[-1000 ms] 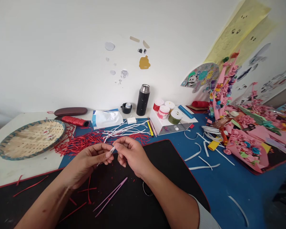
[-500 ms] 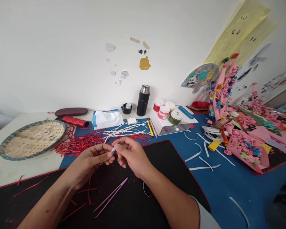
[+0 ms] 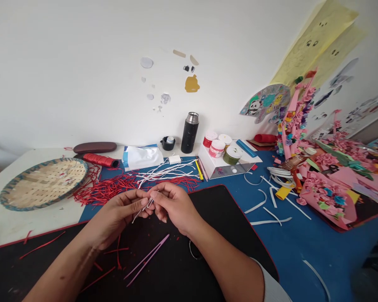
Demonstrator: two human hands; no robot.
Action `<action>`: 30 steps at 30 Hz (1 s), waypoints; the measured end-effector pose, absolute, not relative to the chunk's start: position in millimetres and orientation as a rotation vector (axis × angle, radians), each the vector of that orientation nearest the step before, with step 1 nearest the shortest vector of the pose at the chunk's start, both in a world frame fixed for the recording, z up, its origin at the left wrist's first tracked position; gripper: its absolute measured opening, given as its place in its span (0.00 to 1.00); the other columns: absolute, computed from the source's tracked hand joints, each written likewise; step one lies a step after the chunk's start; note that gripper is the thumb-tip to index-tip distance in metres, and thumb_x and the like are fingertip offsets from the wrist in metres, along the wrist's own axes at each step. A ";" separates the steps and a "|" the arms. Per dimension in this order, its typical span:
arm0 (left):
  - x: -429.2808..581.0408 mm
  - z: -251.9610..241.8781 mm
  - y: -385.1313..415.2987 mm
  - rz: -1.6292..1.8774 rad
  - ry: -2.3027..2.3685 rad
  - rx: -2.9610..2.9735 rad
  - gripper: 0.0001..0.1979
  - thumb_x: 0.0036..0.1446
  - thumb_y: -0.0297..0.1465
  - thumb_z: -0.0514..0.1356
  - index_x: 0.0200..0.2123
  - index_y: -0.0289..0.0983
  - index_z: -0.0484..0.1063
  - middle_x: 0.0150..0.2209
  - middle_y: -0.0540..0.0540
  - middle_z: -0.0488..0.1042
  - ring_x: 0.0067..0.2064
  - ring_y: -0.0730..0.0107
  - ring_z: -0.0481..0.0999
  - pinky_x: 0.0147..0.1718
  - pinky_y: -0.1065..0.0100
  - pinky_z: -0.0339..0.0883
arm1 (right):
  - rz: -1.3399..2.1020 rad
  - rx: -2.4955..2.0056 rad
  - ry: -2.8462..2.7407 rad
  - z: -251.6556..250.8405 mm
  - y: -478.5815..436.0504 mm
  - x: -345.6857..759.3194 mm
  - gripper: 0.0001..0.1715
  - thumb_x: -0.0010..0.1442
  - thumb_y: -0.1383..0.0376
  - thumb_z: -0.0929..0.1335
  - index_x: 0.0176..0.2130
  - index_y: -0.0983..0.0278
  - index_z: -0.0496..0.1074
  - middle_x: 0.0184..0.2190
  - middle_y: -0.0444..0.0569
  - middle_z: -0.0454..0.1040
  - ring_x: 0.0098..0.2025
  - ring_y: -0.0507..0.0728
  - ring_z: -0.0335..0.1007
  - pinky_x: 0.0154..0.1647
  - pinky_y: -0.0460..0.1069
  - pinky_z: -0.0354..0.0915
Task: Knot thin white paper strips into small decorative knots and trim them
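My left hand (image 3: 130, 207) and my right hand (image 3: 173, 205) meet above the black mat (image 3: 219, 218), fingertips almost touching. Between them runs a thin white cord (image 3: 138, 214), pinched by both; a small loop of it shows between the fingers, and one end hangs down below my left fingers. Part of the cord is hidden by the fingertips. Purple tweezers (image 3: 147, 260) lie on the mat below the hands. Behind the hands are a bundle of white cords (image 3: 170, 172) and a heap of red cords (image 3: 110, 188).
A woven basket tray (image 3: 44, 184) and a red thread spool (image 3: 101, 160) are at left. At the back stand a black flask (image 3: 189, 133) and paint jars (image 3: 216, 148) on a white box (image 3: 214, 167). Pink paper flowers (image 3: 327, 193) and white strips (image 3: 271, 220) lie at right.
The white cord now shows a loop and a longer hanging end between my fingers. Both hands stay in nearly the same place; the view has shifted very slightly.
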State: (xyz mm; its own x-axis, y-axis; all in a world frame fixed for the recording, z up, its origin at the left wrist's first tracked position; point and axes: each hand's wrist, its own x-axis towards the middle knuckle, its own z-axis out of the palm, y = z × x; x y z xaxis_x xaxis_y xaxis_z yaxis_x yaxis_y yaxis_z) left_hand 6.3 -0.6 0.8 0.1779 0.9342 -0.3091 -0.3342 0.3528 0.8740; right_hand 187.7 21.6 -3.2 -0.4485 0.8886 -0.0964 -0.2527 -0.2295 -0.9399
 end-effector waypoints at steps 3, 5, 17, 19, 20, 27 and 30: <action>6.2 1.5 -1.0 1.039 0.984 0.761 0.19 0.39 0.40 0.84 0.34 0.38 0.88 0.30 0.46 0.84 0.32 0.68 0.81 0.33 0.73 0.77 | 1.797 -0.851 -1.203 -3.2 21.3 187.7 0.19 0.61 0.50 0.75 0.40 0.62 0.75 0.22 0.38 0.71 0.18 0.48 0.62 0.18 0.45 0.56; 6.5 2.0 -1.0 1.041 0.984 0.765 0.19 0.39 0.40 0.84 0.33 0.38 0.88 0.30 0.46 0.84 0.32 0.68 0.81 0.33 0.73 0.77 | 1.796 -0.849 -1.206 -3.6 21.4 187.6 0.19 0.61 0.50 0.74 0.41 0.63 0.75 0.21 0.38 0.71 0.18 0.48 0.62 0.18 0.45 0.56; 6.3 -0.3 -0.9 1.017 0.988 0.821 0.18 0.43 0.41 0.83 0.33 0.38 0.87 0.30 0.45 0.83 0.32 0.67 0.80 0.34 0.70 0.75 | 1.772 -0.831 -1.203 -6.1 22.8 186.5 0.23 0.58 0.47 0.76 0.38 0.63 0.73 0.21 0.39 0.72 0.18 0.48 0.63 0.16 0.44 0.57; 5.1 -1.3 -0.9 1.007 0.994 0.857 0.18 0.44 0.41 0.82 0.35 0.38 0.87 0.31 0.45 0.83 0.32 0.67 0.79 0.34 0.70 0.74 | 1.757 -0.840 -1.224 -6.9 22.7 186.8 0.24 0.58 0.46 0.76 0.38 0.63 0.73 0.21 0.39 0.72 0.18 0.48 0.63 0.16 0.44 0.56; 4.4 -1.8 -0.8 0.996 0.995 0.881 0.17 0.45 0.41 0.82 0.35 0.38 0.87 0.32 0.45 0.84 0.33 0.67 0.79 0.35 0.70 0.74 | 1.750 -0.844 -1.232 -7.4 22.7 186.9 0.24 0.59 0.46 0.76 0.38 0.63 0.73 0.21 0.39 0.72 0.18 0.48 0.64 0.17 0.44 0.56; 2.3 -1.7 0.0 0.915 0.947 1.080 0.16 0.52 0.42 0.78 0.39 0.40 0.84 0.35 0.46 0.85 0.36 0.65 0.80 0.38 0.68 0.71 | 1.714 -0.862 -1.262 -9.1 23.6 186.5 0.23 0.60 0.47 0.75 0.38 0.63 0.73 0.18 0.37 0.70 0.17 0.49 0.62 0.17 0.44 0.56; 2.6 -0.7 0.8 0.849 0.961 1.158 0.15 0.53 0.42 0.77 0.39 0.40 0.84 0.36 0.45 0.85 0.38 0.62 0.80 0.41 0.65 0.71 | 1.706 -0.867 -1.265 -9.4 23.7 186.6 0.22 0.60 0.48 0.75 0.38 0.63 0.73 0.17 0.37 0.70 0.17 0.49 0.62 0.16 0.44 0.57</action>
